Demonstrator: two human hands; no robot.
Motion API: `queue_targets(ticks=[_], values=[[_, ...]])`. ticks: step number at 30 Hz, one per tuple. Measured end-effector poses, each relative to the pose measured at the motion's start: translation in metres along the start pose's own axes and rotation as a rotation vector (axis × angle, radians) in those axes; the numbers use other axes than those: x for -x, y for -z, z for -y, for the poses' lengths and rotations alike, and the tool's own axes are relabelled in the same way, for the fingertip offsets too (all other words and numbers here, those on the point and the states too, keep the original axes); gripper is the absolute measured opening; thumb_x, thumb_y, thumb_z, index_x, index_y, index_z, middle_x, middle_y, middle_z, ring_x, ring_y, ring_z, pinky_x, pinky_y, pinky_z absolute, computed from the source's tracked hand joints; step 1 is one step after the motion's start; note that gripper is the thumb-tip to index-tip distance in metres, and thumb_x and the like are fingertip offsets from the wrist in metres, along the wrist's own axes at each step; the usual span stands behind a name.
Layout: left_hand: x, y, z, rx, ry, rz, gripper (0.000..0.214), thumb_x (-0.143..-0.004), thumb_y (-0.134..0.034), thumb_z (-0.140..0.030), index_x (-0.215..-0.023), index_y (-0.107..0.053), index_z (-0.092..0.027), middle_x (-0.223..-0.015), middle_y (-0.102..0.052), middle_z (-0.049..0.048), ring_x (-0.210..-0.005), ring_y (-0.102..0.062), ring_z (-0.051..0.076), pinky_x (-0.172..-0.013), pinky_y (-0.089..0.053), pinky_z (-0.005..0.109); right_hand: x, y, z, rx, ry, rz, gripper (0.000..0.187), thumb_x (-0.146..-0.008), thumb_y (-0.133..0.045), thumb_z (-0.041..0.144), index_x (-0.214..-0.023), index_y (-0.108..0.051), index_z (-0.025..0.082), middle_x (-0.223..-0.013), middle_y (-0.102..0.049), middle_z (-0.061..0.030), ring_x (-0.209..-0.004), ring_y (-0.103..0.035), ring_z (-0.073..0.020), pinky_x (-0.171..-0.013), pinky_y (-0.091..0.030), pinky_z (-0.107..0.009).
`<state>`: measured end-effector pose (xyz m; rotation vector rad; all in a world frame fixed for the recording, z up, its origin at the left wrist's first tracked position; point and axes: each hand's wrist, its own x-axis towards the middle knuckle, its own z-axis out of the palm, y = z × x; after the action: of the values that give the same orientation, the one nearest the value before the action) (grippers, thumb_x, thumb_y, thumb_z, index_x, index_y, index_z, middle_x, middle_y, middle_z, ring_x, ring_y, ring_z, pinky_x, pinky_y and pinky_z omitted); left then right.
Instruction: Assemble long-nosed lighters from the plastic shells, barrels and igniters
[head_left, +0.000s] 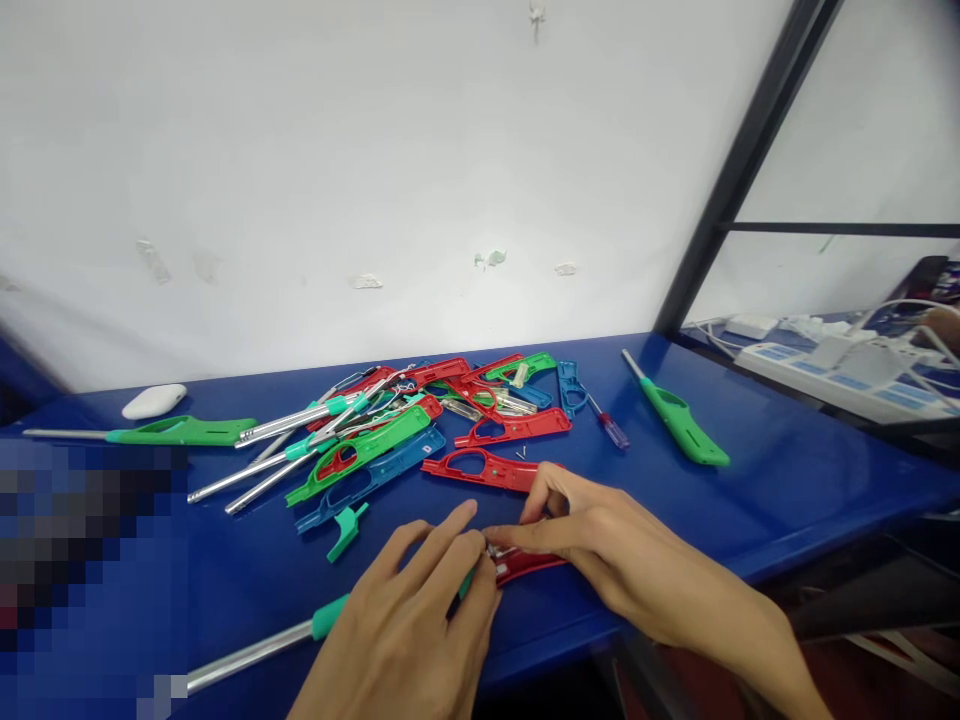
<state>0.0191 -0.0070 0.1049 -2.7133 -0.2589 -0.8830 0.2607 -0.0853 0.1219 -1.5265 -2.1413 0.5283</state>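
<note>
Gripping red casing (531, 565) at btm ctr of frame, L hand (412, 610) was part-curled; R hand (611, 535) had fingers nearly closed over it, couldn't tell if on a pc. Metal tube (251, 657) lay lower L, other casings (409, 425) mid-frame on bench (787, 470).

The left hand (412, 605) covers much of the red shell (536, 563), and the right hand (592, 530) hides one end of another red piece (514, 474). The bits (496, 549) between them are too small to tell. A blurry patch (97, 620) hides the silver tube's (255, 652) far end. The right edge cuts off the white power strip (795, 366).
</note>
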Motion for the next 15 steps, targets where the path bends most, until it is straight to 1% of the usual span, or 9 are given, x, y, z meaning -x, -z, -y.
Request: queue_targets(ticks=[4,6,8,10,12,15], values=[[0.0007,-0.0015,0.0012,0.003,-0.002,-0.017,0.039,-0.108,-0.040,-0.008,-0.108,-0.078,-0.020,-0.112,-0.081,0.0059,-0.117,-0.078,0.026,-0.094,-0.063,0.037,-0.0004,0.0003,-0.0011,-0.020,-0.004,-0.005,0.062,-0.110,-0.045,0.002,-0.149,-0.068,0.045,-0.110,-0.061,-0.0025,-0.099,-0.062,-0.0171,-0.086,-0.047,-0.029],[0.0004,-0.0019,0.0035,0.021,0.009,-0.027,0.040,-0.111,-0.039,-0.011,-0.109,-0.078,-0.021,-0.110,-0.082,0.0049,-0.113,-0.080,0.025,-0.091,-0.064,0.036,-0.0003,-0.0002,-0.0037,-0.071,-0.001,-0.036,0.053,-0.113,-0.048,0.008,-0.144,-0.072,0.043,-0.109,-0.063,-0.0022,-0.098,-0.064,-0.0162,-0.087,-0.048,-0.028],[0.0011,-0.0020,0.0061,0.070,0.030,-0.039,0.037,-0.112,-0.041,-0.014,-0.112,-0.078,-0.022,-0.108,-0.083,0.0020,-0.110,-0.081,0.023,-0.091,-0.064,0.035,0.0006,-0.0014,-0.0068,-0.140,0.000,-0.081,0.040,-0.113,-0.057,0.017,-0.139,-0.077,0.041,-0.106,-0.066,-0.0016,-0.098,-0.066,-0.0155,-0.088,-0.050,-0.027],[0.0032,-0.0019,0.0078,0.140,0.082,-0.059,0.031,-0.112,-0.046,-0.016,-0.114,-0.076,-0.025,-0.108,-0.084,-0.0010,-0.108,-0.081,0.020,-0.096,-0.064,0.032,0.0022,-0.0027,-0.0087,-0.181,0.002,-0.115,0.032,-0.112,-0.064,0.025,-0.135,-0.079,0.040,-0.104,-0.068,-0.0012,-0.097,-0.068,-0.0153,-0.087,-0.051,-0.026],[0.0060,-0.0016,0.0082,0.208,0.173,-0.057,0.026,-0.111,-0.050,-0.018,-0.117,-0.073,-0.026,-0.111,-0.083,-0.0019,-0.107,-0.081,0.018,-0.100,-0.064,0.031,0.0042,-0.0034,-0.0084,-0.176,0.004,-0.124,0.029,-0.110,-0.068,0.029,-0.133,-0.080,0.041,-0.103,-0.070,-0.0011,-0.095,-0.069,-0.0153,-0.086,-0.052,-0.026],[0.0087,-0.0012,0.0073,0.273,0.286,-0.012,0.021,-0.111,-0.052,-0.024,-0.120,-0.070,-0.029,-0.113,-0.082,-0.0018,-0.102,-0.081,0.016,-0.092,-0.066,0.026,0.0059,-0.0029,-0.0055,-0.153,0.004,-0.110,0.030,-0.108,-0.071,0.029,-0.134,-0.079,0.041,-0.103,-0.070,-0.0010,-0.093,-0.069,-0.0153,-0.083,-0.053,-0.026]])
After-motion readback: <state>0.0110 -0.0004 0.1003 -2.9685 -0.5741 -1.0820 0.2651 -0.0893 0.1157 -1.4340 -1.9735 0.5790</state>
